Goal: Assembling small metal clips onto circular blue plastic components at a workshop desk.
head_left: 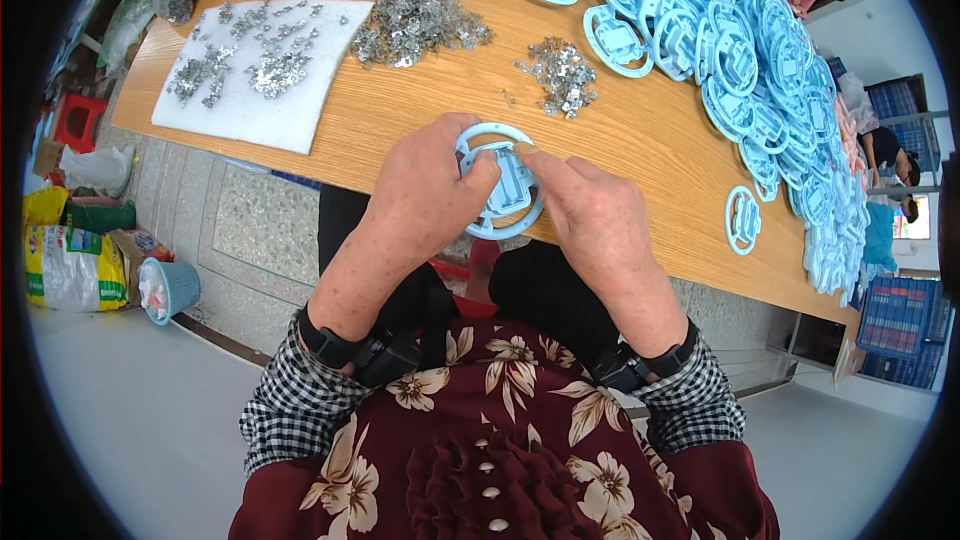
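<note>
Over the table's near edge, my left hand (425,185) grips a light blue plastic steering-wheel-shaped part (512,185), thumb pressed on its recessed middle. The part is an oval ring around a box-like centre. At its upper right side my right hand (598,215) is closed, thumb and forefinger pinched against the centre's edge. Whatever sits between those fingertips is too small or hidden to make out. Beyond the hands lies a small heap of silvery metal clips (562,78), with a larger heap of the same clips (415,20) farther left.
A white foam sheet (335,70) at the left carries scattered clips. Blue parts (735,60) are piled high at the right, and a single blue part (742,220) lies apart. A blue bin (178,288) stands on the floor. Other people sit at the far right.
</note>
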Motion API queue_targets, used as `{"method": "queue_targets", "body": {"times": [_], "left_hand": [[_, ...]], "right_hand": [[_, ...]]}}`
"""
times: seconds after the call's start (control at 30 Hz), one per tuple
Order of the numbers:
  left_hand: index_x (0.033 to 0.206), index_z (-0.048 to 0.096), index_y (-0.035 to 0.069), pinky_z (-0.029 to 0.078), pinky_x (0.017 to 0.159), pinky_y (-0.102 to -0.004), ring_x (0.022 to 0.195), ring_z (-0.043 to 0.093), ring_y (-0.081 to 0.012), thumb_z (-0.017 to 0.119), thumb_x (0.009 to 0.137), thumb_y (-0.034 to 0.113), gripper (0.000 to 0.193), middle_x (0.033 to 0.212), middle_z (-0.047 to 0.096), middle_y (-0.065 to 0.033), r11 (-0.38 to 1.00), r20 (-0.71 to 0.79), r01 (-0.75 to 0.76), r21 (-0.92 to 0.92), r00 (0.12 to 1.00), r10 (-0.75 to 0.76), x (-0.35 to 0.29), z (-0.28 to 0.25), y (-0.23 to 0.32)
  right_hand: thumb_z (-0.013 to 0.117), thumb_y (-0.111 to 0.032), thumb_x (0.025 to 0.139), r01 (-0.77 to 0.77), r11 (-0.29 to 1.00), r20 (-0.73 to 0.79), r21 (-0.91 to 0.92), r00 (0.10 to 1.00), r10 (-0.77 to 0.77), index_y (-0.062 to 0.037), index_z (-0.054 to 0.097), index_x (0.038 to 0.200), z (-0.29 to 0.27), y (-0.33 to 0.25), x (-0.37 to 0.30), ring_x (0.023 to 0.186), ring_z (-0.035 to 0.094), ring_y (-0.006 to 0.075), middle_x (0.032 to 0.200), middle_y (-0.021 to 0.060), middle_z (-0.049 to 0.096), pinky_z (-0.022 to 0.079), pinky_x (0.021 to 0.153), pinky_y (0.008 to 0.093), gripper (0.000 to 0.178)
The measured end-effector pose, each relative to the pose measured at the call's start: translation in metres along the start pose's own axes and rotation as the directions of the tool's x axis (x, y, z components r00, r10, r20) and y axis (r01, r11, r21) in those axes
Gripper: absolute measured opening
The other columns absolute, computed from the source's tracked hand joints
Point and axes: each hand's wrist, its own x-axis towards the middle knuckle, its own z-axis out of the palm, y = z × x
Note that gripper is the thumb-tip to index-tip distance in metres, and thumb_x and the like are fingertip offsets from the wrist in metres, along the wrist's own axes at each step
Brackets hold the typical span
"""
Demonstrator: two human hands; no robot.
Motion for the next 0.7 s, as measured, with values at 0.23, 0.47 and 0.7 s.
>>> {"method": "queue_targets", "body": {"times": [0.23, 0.47, 0.7], "left_hand": [[0.115, 0.064, -0.005, 0.053, 0.072, -0.0395, 0.077, 0.067, -0.0304, 0.064, 0.089, 0.022, 0.038, 0.086, 0.069, -0.0197, 0.992, -0.057, -0.088, 0.090, 0.994, 0.093, 0.002, 0.003, -0.002], [0.121, 0.060, -0.005, 0.053, 0.073, -0.0369, 0.080, 0.067, -0.0279, 0.058, 0.092, 0.020, 0.038, 0.094, 0.070, -0.0194, 0.999, 0.019, 0.045, -0.021, 0.999, -0.045, 0.005, -0.005, -0.001], [0.137, 0.050, -0.001, 0.059, 0.082, -0.0356, 0.107, 0.069, -0.0288, 0.051, 0.102, 0.031, 0.047, 0.123, 0.065, -0.0202, 0.386, 0.365, 0.342, -0.857, 0.931, -0.014, -0.013, -0.013, -0.001]], "right_hand": [[0.066, -0.009, 0.081, 0.067, 0.979, 0.075, -0.192, 0.996, -0.054, -0.0089, 0.065, 0.115, -0.012, -0.016, 0.009, 0.069, 0.067, 0.0315, 0.075, 0.0105, 0.064, 0.054, 0.058, 0.0426, 0.034], [0.063, -0.008, 0.088, 0.052, 0.998, 0.056, 0.021, 0.997, -0.054, -0.0064, 0.064, 0.116, -0.018, -0.005, 0.015, 0.075, 0.069, 0.0344, 0.082, 0.0149, 0.068, 0.054, 0.063, 0.0439, 0.028], [0.059, -0.007, 0.098, -0.098, 0.885, -0.117, 0.454, 0.979, 0.168, -0.0064, 0.062, 0.125, -0.018, -0.012, -0.014, 0.091, 0.072, 0.0334, 0.099, 0.0172, 0.072, 0.056, 0.076, 0.0342, 0.026]]}}
